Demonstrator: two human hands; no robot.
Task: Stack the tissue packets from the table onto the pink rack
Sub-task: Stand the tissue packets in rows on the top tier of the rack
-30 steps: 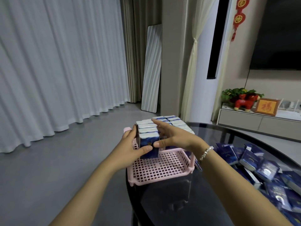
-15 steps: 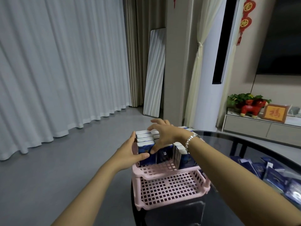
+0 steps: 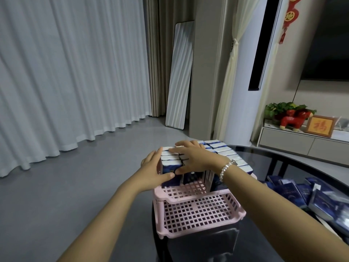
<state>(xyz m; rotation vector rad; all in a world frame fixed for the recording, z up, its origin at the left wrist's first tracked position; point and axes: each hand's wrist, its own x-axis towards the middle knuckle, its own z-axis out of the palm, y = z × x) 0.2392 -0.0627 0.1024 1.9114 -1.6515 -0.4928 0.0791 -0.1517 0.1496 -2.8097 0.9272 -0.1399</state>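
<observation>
loose packets [image 3: 319,201] cut off at right edge, rack's [image 3: 198,234] back hidden by hands

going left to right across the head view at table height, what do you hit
left hand → packets on the rack → right hand → bracelet → loose packets on the table
</observation>
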